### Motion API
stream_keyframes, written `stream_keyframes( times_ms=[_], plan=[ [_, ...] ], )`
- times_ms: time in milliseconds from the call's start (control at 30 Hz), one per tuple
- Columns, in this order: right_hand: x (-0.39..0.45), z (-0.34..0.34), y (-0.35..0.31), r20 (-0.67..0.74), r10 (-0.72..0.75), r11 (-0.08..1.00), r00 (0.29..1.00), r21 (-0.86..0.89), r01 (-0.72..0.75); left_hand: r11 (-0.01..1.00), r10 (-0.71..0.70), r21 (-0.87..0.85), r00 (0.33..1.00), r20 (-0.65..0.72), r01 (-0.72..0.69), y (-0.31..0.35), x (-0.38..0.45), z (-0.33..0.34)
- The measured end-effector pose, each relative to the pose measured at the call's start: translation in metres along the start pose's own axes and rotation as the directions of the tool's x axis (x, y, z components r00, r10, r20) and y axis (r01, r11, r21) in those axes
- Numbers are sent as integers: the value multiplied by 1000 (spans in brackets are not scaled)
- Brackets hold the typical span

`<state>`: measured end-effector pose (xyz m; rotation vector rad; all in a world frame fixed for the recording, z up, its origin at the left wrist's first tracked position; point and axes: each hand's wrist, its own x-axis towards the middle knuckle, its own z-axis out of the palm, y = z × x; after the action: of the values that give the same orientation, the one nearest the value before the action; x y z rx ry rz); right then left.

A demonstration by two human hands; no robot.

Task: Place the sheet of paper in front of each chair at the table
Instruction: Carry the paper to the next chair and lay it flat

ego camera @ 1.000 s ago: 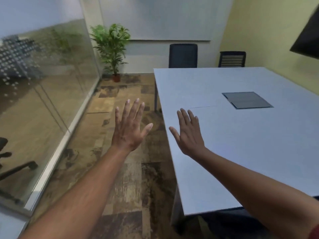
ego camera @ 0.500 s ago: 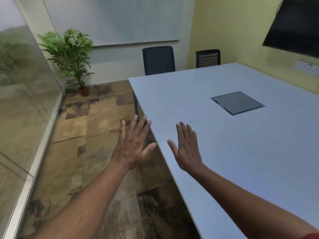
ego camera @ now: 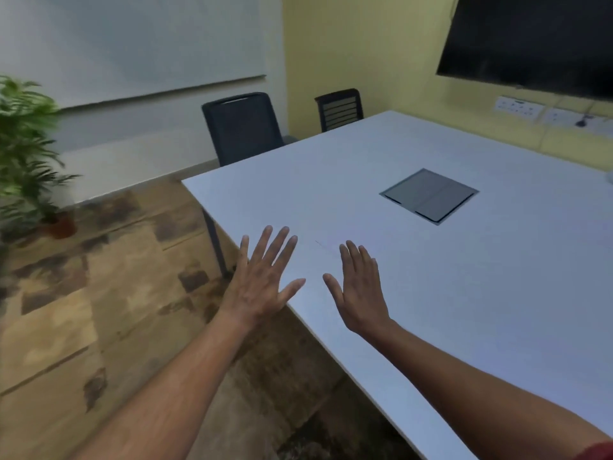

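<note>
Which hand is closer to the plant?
Left. The left hand is over the table's edge, on the plant's side. The right hand is farther over the table.

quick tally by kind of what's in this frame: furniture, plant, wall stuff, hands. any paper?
Chairs: 2
Table: 1
Hatch in the table: 1
Potted plant: 1
Wall screen: 1
Whiteboard: 1
Hands: 2, left hand, right hand, both open and holding nothing
Sheets of paper: 0 clearly visible
Total: 9

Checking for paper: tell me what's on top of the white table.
On the table only a grey hatch panel shows; no paper visible. The right hand hovers open, covering a patch. The near-right part is out of frame.
</note>
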<state>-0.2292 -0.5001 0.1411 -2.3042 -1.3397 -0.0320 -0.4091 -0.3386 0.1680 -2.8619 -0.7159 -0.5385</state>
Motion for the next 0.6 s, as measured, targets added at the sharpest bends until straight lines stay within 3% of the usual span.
stream_keyframes(
  times_ms=[167, 300, 600],
  plan=[
    [45, 29, -28, -35, 155, 988, 987, -12, -156, 994, 85, -72, 996, -30, -87, -62, 40, 41],
    [81, 42, -31, -75, 295, 952, 953, -60, -300, 972, 194, -149, 979, 56, -184, -88, 99, 63],
    [175, 62, 46, -237, 501, 854, 832, -18, -519, 859, 457, -298, 886, 74, -417, -87, 245, 144]
  ],
)
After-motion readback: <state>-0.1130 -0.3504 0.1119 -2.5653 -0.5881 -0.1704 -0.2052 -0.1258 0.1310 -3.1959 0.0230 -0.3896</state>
